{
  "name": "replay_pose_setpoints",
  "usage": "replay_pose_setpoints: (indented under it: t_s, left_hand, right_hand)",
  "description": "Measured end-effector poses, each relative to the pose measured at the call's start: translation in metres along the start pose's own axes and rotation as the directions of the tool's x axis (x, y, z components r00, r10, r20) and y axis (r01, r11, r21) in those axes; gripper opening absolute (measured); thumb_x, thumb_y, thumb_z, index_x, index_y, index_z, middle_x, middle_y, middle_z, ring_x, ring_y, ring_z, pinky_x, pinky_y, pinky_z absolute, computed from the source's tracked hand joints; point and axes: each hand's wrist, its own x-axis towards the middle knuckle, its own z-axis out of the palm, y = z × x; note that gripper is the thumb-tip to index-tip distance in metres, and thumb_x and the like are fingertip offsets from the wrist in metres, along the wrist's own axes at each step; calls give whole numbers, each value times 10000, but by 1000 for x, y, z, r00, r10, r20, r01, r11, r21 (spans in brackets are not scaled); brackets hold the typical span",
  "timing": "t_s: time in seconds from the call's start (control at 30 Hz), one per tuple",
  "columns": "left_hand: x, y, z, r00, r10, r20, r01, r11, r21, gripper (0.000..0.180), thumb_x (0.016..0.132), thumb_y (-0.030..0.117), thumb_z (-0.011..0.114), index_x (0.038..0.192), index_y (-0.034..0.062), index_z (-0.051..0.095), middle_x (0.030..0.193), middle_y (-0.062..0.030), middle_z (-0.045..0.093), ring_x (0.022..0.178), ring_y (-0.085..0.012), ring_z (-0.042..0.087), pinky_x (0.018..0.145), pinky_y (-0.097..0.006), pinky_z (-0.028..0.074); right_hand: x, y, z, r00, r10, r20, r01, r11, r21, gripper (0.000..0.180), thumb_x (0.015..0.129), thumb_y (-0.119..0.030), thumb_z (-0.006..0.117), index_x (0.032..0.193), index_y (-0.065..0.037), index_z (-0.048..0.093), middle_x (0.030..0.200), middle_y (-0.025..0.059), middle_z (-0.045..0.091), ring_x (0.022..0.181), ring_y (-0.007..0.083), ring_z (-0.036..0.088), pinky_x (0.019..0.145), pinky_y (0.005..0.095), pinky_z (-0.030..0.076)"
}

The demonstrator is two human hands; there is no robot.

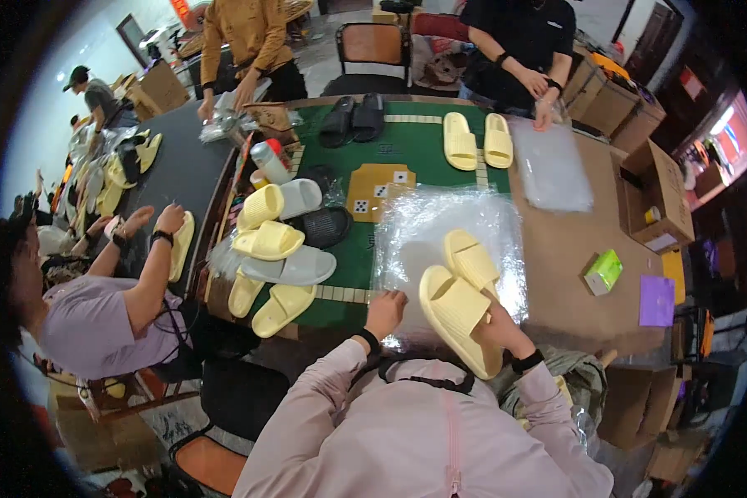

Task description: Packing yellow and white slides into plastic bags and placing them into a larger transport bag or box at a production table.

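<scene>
My right hand grips a pale yellow slide slipper, tilted up above the table's near edge; some of its fingers are hidden by the slipper. A second yellow slipper is just beyond, partly covered by the first; whether my hand also holds it I cannot tell. Both are over a shiny stack of clear plastic bags. At the stack's near left corner is my left hand, its fingers curled together, with anything between them too small to make out.
Left of the bags lies a pile of yellow, grey and black slippers. Farther back are a black pair and a yellow pair. More bags, a green box and a cardboard box are at right. Co-workers stand and sit around.
</scene>
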Motion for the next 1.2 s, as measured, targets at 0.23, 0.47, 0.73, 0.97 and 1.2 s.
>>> replay_pose_setpoints:
  t_s: [0.23, 0.47, 0.73, 0.97, 1.2]
  left_hand:
    - [25, -1, -5, 989, 109, -100, -116, 991, -67, 51, 753, 106, 574, 778, 63, 584, 792, -88, 593, 822, -286, 537, 697, -389, 444]
    - [54, -3, -12, 985, -170, -40, 165, 981, -104, 181, 814, 211, 547, 777, 52, 624, 816, -112, 619, 812, -304, 557, 718, -386, 440]
    - [68, 7, -34, 997, 31, -64, -50, 940, -336, 138, 814, 122, 554, 872, 44, 652, 857, -104, 642, 801, -281, 579, 763, -347, 428]
    - [55, 43, -38, 976, 188, -114, -209, 956, -208, 174, 815, 117, 540, 940, 68, 650, 920, -86, 634, 886, -259, 560, 810, -368, 420]
    - [59, 69, -37, 971, 190, -146, -216, 958, -189, 239, 819, 121, 533, 1034, 89, 633, 1094, -133, 580, 1075, -327, 483, 919, -380, 370]
  right_hand:
    - [-14, -39, -11, 980, -56, 189, 10, 972, 234, 461, 768, -6, 593, 1213, -21, 474, 1298, 121, 442, 1141, 197, 448, 939, 285, 357]
    - [-19, -50, -1, 901, -6, 434, -132, 948, 289, 355, 769, -22, 611, 1117, -16, 544, 1192, 88, 541, 997, 142, 521, 861, 283, 409]
    - [-22, -19, 7, 990, -33, 140, 26, 998, 52, 324, 729, -25, 606, 1052, -14, 573, 1107, 134, 559, 954, 262, 566, 812, 296, 443]
    - [-12, 0, 20, 970, -193, -150, 110, 892, -438, 221, 671, -67, 566, 861, 39, 606, 990, 204, 556, 842, 381, 546, 750, 391, 457]
    - [5, -22, 22, 950, -235, -205, 80, 818, -570, 221, 638, -44, 557, 822, 61, 616, 1110, 190, 511, 980, 340, 502, 844, 378, 424]
